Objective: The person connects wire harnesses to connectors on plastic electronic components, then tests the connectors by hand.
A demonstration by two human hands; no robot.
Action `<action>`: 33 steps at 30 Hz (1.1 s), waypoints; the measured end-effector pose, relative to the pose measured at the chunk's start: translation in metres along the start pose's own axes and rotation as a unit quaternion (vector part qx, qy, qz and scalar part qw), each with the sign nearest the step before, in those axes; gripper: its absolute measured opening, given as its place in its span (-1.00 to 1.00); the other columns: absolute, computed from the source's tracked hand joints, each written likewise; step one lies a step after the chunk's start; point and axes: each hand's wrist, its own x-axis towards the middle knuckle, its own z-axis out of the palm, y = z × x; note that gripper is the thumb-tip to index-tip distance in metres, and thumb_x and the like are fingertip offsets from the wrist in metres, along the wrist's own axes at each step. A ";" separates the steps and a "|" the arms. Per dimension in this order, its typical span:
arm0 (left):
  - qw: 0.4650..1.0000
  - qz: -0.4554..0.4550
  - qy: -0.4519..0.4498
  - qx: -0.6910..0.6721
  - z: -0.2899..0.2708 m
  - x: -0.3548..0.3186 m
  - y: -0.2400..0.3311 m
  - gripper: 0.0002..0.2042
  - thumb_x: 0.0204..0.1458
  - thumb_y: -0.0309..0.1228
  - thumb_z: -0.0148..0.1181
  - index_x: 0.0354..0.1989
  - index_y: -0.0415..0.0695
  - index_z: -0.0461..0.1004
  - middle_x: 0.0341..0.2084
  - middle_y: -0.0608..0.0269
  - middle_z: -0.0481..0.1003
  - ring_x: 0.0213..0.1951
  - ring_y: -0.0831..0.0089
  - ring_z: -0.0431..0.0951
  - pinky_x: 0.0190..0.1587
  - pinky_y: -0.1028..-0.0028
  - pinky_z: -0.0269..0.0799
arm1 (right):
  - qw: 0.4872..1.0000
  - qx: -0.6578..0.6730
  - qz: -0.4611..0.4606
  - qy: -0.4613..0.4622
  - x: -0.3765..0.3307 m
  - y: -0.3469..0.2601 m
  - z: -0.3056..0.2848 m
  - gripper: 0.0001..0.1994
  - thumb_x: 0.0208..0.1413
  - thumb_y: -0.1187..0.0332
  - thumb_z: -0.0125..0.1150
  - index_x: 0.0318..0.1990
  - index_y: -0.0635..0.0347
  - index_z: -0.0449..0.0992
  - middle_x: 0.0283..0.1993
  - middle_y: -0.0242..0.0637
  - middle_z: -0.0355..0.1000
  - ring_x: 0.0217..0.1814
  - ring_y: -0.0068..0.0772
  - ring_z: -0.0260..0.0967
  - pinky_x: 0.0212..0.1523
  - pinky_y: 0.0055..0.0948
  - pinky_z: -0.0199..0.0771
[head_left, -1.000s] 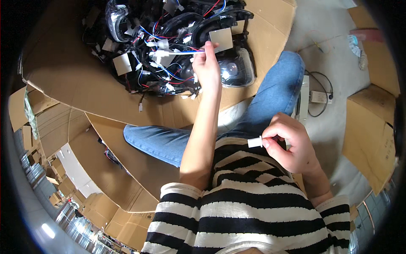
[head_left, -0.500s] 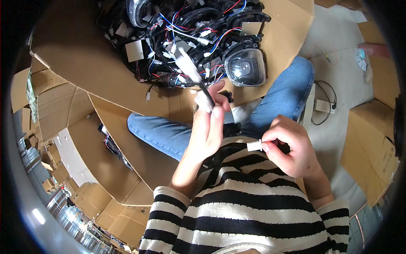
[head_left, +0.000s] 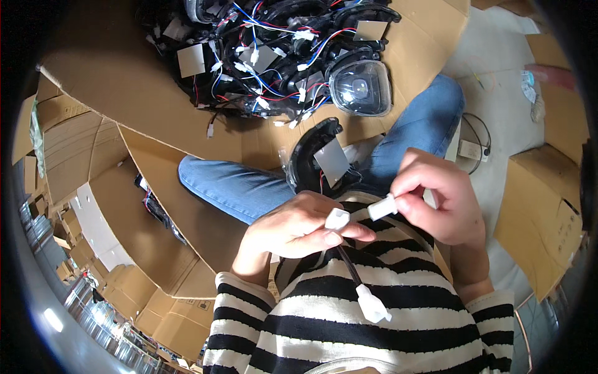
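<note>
My left hand (head_left: pixel 299 227) pinches a short black cable with white plug connectors (head_left: pixel 337 219); its other white end (head_left: pixel 372 304) dangles over my striped top. Close to it on the right, my right hand (head_left: pixel 439 196) grips a white plug connector (head_left: pixel 381 207) between thumb and fingertips. The two connectors face each other, a small gap apart. Whatever wire leads to the right-hand connector is hidden by the fingers. Beyond the hands, between my legs, rests a curved black lamp housing (head_left: pixel 304 153) with a grey square plate (head_left: pixel 332 161) on it.
Ahead stands a large cardboard box (head_left: pixel 156 121) full of black lamp units with coloured wires and white plugs, one clear lens (head_left: pixel 361 88) at its near right. Another open carton (head_left: pixel 109 206) is at left. On the right are a power strip (head_left: pixel 473 150) and cardboard (head_left: pixel 542 218).
My left hand has come down toward my body with the cable, beside the right hand's connector. My right hand has risen slightly. The lamp housing between my legs has come into view.
</note>
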 end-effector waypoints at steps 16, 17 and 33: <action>0.982 -0.056 -0.107 -0.141 0.000 0.009 0.000 -0.71 0.05 -0.28 -0.13 -0.48 -0.19 0.49 -0.72 0.11 0.33 -0.62 0.21 0.32 -0.55 0.39 0.19 | 0.988 -0.098 -0.113 -0.049 -0.001 -0.001 0.015 -0.91 -0.33 0.62 0.07 -0.61 0.22 0.34 -0.64 -0.35 0.21 -0.59 -0.38 0.12 -0.59 -0.48 0.10; 0.986 -0.047 -0.073 -0.139 0.001 0.008 0.000 -0.70 0.06 -0.27 -0.15 -0.48 -0.18 0.49 -0.70 0.10 0.34 -0.61 0.20 0.33 -0.52 0.38 0.21 | 0.988 -0.109 -0.101 -0.049 -0.001 -0.001 0.013 -0.92 -0.30 0.59 0.07 -0.58 0.23 0.33 -0.62 -0.30 0.21 -0.56 -0.31 0.14 -0.56 -0.44 0.13; 0.953 -0.128 0.268 -0.067 0.007 -0.011 -0.007 -0.83 -0.01 -0.53 -0.05 -0.28 -0.34 0.40 -0.44 0.18 0.44 -0.62 0.61 0.28 -0.57 0.65 0.22 | 0.994 -0.057 -0.054 0.072 -0.017 -0.011 -0.012 -0.94 -0.22 0.59 0.05 -0.54 0.23 0.35 -0.59 -0.36 0.21 -0.57 -0.50 0.10 -0.56 -0.58 0.06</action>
